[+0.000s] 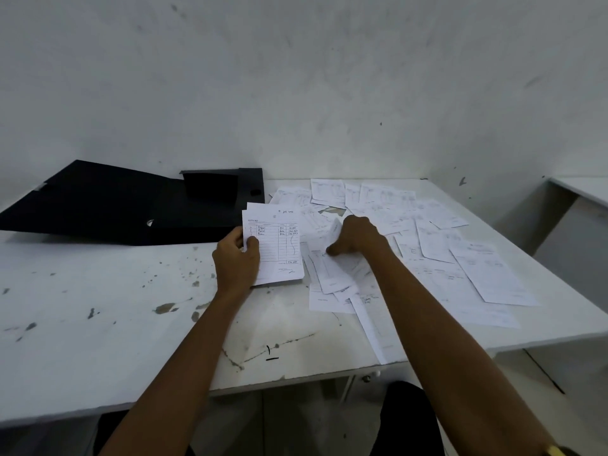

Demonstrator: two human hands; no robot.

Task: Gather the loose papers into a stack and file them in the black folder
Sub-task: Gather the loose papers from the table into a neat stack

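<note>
Black folder (pixel 115 202), scattered papers (pixel 477 268), chipped table (pixel 98 307) — left grip (pixel 235 258) round stack (pixel 279 251), right grip (pixel 357 235) round one sheet (pixel 335 230)

Your left hand (pixel 235 258) shows little beyond its thumb on the small white stack of printed slips (pixel 276 248); the other fingers lie behind it. Your right hand (pixel 357 236) hides its fingertips among the scattered white loose papers (pixel 460 258), whose print is too faint to read.
</note>
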